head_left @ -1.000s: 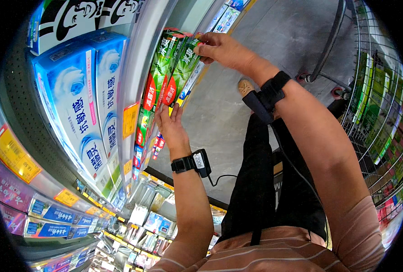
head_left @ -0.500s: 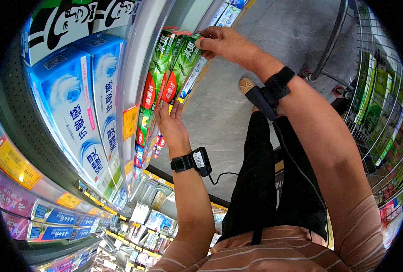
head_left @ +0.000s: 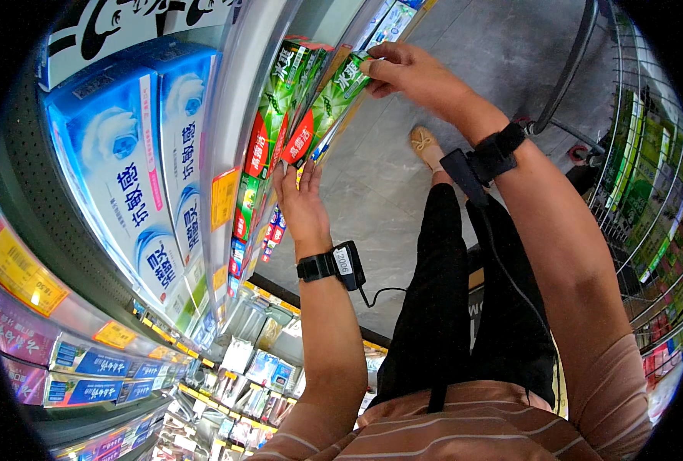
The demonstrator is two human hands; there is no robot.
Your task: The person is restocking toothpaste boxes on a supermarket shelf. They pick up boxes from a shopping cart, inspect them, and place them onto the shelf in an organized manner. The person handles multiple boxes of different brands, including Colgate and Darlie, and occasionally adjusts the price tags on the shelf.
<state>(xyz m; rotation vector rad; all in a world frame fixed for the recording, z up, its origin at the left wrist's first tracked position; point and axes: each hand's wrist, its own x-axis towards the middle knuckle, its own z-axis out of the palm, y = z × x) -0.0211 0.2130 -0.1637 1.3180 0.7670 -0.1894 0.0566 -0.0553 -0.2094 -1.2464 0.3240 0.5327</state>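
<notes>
Pinching the green-red box (head_left: 327, 111) by its far end, right hand (head_left: 407, 73) likely controls its angle while left hand (head_left: 304, 209), fingers loosely spread at the near end, probably steadies it between them, matching boxes (head_left: 277, 104) packed just left of the right hand.

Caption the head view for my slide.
Right hand holds a green-and-red box by its upper end, left hand at the lower end, beside stocked shelves.

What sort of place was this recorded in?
Most likely a supermarket or similar shop's oral-care aisle: matching blue-and-white toothpaste boxes stand side by side, yellow shelf-edge price tags mark the displays, and the right hand grips a green-and-red toothpaste box.
</notes>
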